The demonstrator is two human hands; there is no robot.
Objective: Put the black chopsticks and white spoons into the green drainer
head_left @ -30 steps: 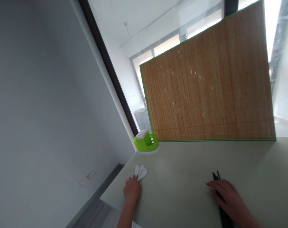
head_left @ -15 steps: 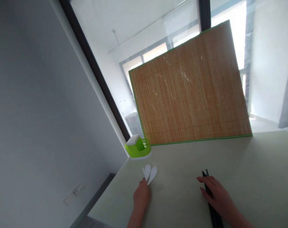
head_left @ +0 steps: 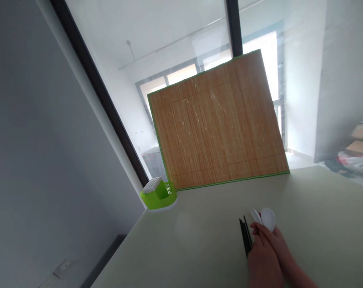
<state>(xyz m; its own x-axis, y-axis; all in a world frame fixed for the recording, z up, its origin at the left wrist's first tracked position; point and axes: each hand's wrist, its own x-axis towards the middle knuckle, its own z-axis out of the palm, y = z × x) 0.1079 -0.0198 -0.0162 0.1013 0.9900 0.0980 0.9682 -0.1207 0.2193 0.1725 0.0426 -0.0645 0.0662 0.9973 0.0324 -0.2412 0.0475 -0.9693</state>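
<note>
My left hand [head_left: 264, 260] has come up against my right hand [head_left: 279, 242] at the right of the table. Between their closed fingers stand white spoons [head_left: 268, 219], bowls upward and handles hidden; two bowls show clearly. Both hands appear closed round the spoon handles, though the fingers overlap and part of the grip is hidden. Black chopsticks [head_left: 245, 236] lie on the table just left of the hands. The left hand covers their near ends.
A green and white utensil holder [head_left: 159, 196] stands at the table's far left corner. A bamboo mat [head_left: 220, 124] with green edging leans upright against the glass at the back. Cardboard boxes and bags [head_left: 361, 146] are beyond the table at right.
My left hand has moved right with the white spoons to meet my right hand. The right hand has come off the chopsticks and closed at the spoons. The view has turned right.
</note>
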